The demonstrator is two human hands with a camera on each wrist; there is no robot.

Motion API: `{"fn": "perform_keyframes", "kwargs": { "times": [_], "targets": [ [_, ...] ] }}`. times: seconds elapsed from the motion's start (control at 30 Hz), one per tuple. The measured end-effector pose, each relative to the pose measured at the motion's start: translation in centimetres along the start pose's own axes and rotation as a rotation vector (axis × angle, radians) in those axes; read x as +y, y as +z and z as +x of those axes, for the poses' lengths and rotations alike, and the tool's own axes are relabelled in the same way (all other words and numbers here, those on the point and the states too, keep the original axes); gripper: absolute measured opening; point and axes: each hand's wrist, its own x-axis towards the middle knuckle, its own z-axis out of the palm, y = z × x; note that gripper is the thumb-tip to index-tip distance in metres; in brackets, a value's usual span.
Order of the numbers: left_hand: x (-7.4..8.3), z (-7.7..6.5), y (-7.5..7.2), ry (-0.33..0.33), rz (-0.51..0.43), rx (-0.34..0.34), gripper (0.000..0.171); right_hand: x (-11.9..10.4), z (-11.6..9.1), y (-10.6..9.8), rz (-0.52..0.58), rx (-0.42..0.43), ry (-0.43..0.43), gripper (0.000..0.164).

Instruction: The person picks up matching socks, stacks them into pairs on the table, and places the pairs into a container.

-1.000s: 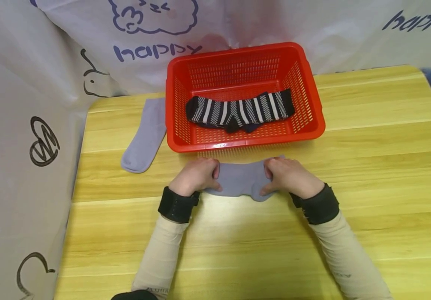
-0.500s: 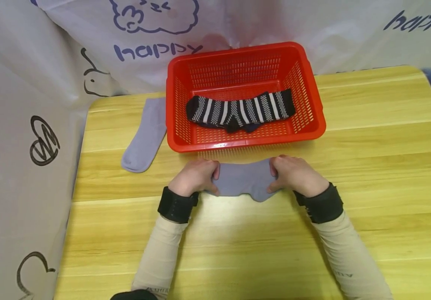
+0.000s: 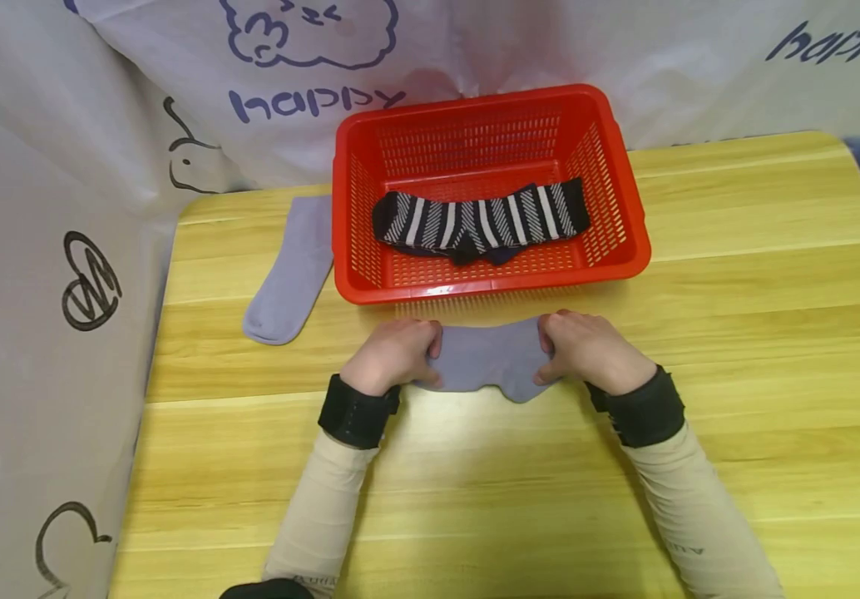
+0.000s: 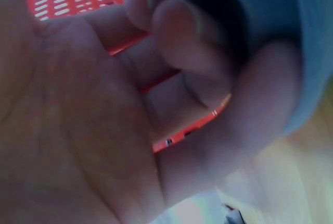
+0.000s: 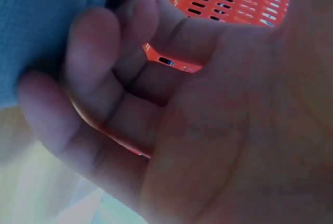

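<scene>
A grey sock [image 3: 475, 358] stretches sideways between a person's two hands, just in front of the basket, its lower edge bulging near the right end. The left hand [image 3: 394, 356] pinches one end, thumb toward the person and fingers curled in on the far side; the right hand [image 3: 590, 351] pinches the other end in the same way. From above it is hard to tell whether the sock rests flat or is slightly lifted.

Beyond it stands the red plastic basket [image 3: 490, 291], with slotted walls and a smooth rim. Across its floor lies a black-and-white striped sock [image 3: 437, 223], with dark fabric [image 3: 501, 254] showing beneath. A second grey sock [image 3: 288, 274] lies slantwise at the basket's left side, toe toward the person.

All this is on a yellow wood-grain bench [image 3: 505, 507]. A black band [image 3: 356, 412] circles the left wrist, another black band [image 3: 641, 408] the right, above beige sleeves [image 3: 321, 507]. White cloth [image 3: 18, 274] printed with doodles and "happy" hangs behind and to the left.
</scene>
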Motion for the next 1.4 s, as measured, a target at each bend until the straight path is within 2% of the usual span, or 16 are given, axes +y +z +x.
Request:
{"fn": "perform_keyframes", "kwargs": {
  "times": [0.1, 0.23, 0.33, 0.43, 0.63, 1.0, 1.4],
  "targets": [
    [0.4, 0.2, 0.2, 0.036, -0.021, 0.070, 0.035, -0.1, -0.1, 0.1, 0.020, 0.026, -0.032, 0.039],
    [1.1, 0.5, 0.7, 0.130, -0.037, 0.181, 0.035, -0.6, -0.2, 0.4, 0.041, 0.081, -0.110, 0.040],
    [1.7, 0.8, 1.2, 0.189, -0.030, 0.220, 0.035, -1.1, -0.1, 0.7, 0.056, 0.109, -0.161, 0.039],
    [2.2, 0.8, 1.5, 0.200, -0.032, 0.209, 0.036, -1.6, 0.0, 1.1, 0.063, 0.123, -0.192, 0.038],
    [3.0, 0.8, 1.8, 0.157, -0.026, 0.158, 0.036, -2.0, 0.2, 1.7, 0.064, 0.112, -0.215, 0.036],
    [3.4, 1.1, 2.3, 0.164, 0.027, 0.157, 0.038, -2.4, 0.5, 1.8, 0.052, 0.054, -0.171, 0.037],
    [3.4, 1.2, 2.3, 0.098, 0.023, 0.141, 0.041, -2.3, 0.6, 1.9, 0.006, 0.054, -0.139, 0.040]
  ]
}}
